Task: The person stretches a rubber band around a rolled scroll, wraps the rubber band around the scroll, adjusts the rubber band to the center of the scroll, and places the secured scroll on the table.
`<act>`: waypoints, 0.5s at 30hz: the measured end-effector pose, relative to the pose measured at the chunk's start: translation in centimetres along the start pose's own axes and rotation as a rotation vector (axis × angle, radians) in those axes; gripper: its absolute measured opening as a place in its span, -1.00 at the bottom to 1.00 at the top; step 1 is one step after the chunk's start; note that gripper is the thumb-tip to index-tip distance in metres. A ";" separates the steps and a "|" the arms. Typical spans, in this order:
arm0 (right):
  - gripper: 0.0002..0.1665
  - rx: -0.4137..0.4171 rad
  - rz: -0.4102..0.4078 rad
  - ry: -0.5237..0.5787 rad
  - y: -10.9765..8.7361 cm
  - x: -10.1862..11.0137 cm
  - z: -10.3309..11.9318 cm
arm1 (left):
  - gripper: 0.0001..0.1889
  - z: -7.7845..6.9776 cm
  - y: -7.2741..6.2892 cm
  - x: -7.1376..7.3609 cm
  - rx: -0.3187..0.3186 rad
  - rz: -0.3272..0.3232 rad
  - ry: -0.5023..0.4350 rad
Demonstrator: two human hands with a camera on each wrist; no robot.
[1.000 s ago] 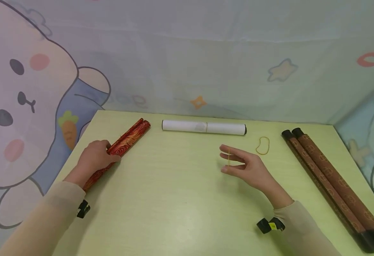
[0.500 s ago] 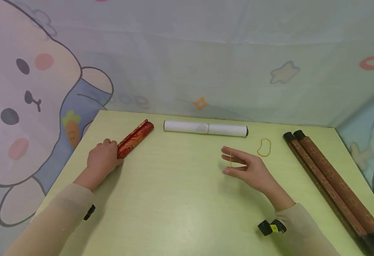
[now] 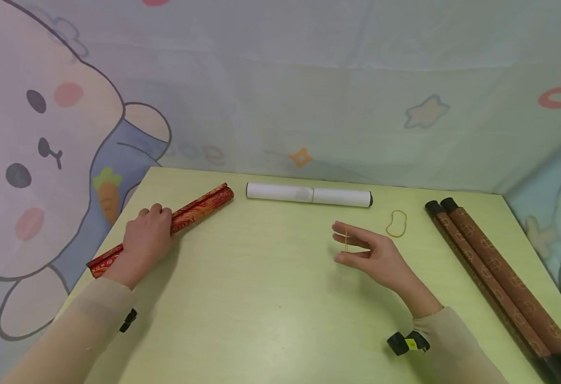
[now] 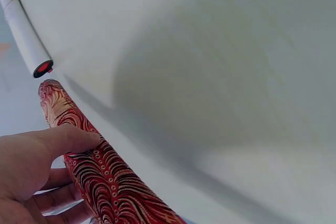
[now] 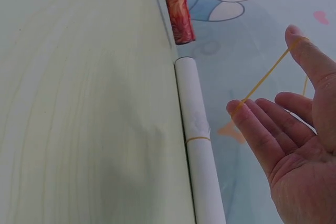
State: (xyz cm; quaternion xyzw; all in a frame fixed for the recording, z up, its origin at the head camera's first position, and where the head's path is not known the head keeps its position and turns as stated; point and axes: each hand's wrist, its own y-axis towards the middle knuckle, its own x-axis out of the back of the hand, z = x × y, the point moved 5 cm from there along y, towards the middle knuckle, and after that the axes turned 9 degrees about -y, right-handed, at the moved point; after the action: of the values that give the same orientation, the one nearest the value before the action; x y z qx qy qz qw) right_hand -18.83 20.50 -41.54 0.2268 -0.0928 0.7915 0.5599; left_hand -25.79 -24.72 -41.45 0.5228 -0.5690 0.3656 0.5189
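Note:
My left hand [image 3: 147, 240] grips a rolled red scroll [image 3: 202, 208] with a gold and dark swirl pattern, around its middle. The scroll lies slantwise over the left part of the table; in the left wrist view the thumb presses along the scroll's [image 4: 113, 179] side, with the fingers beneath. A thin yellow rubber band [image 5: 266, 77] is stretched between thumb and index finger of my right hand [image 3: 378, 258], which is spread over the table's right half. Behind it lies a second, loose rubber band [image 3: 389, 227].
A white paper roll [image 3: 280, 192] with a rubber band around it lies along the back edge of the pale table [image 3: 261, 298]. Two brown patterned scrolls [image 3: 496, 266] with black ends lie side by side at the right. A printed cloth [image 3: 280, 96] hangs behind.
The left hand has turned the red scroll to a flatter slant, so its near end now shows left of the wrist. The right hand with its rubber band has barely moved.

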 end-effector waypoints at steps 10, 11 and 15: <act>-0.29 0.013 -0.029 -0.073 0.1 0.3 0.2 | -0.75 -3.1 -0.1 2.7 -0.215 -0.209 0.043; -0.29 0.016 -0.031 -0.074 0.1 0.4 0.3 | -0.74 -3.6 -0.1 2.9 -0.241 -0.227 0.047; -0.28 0.014 -0.033 -0.077 0.3 0.5 0.4 | -0.72 -5.4 -0.1 3.0 -0.334 -0.274 0.057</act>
State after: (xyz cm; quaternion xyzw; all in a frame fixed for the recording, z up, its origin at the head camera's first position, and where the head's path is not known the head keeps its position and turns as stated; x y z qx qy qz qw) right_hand -19.13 20.62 -40.90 0.2624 -0.1052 0.7735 0.5673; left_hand -24.31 -20.20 -37.47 0.4916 -0.5303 0.2068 0.6591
